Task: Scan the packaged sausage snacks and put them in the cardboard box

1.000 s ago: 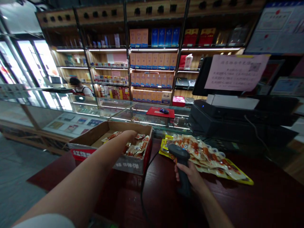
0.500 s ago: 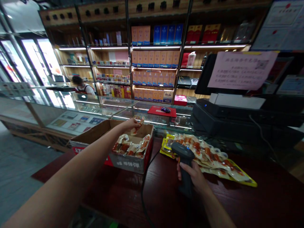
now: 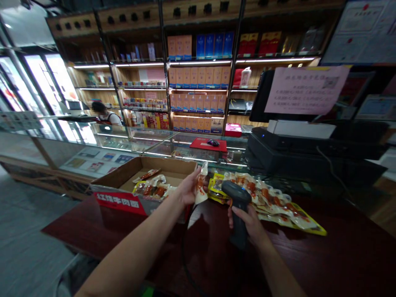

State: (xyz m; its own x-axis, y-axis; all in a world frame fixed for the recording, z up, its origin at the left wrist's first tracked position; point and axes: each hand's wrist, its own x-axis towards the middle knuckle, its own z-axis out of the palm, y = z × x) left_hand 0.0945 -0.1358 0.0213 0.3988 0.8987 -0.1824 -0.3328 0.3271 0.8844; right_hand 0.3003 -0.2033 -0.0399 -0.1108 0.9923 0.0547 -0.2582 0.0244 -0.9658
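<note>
My left hand [image 3: 187,190] is closed on a small snack packet [image 3: 202,186] and holds it upright just left of the scanner head. A black handheld barcode scanner [image 3: 236,206] stands in my right hand [image 3: 247,225], which grips its handle above the dark red counter [image 3: 324,260]. An open cardboard box [image 3: 123,185] with several more snack packets [image 3: 153,189] sits to the left. A pile of the same packets [image 3: 272,202] lies on a yellow bag to the right of the scanner.
A black cash register with a screen and a pink notice [image 3: 306,90] stands at the right. Glass display counters [image 3: 102,144] run behind the box. Shelves of boxed goods [image 3: 199,78] fill the back wall. A person [image 3: 103,113] sits far left behind the glass.
My left hand lifted one packet out of the box and carried it right, up beside the scanner head. The right hand kept hold of the scanner and barely shifted.
</note>
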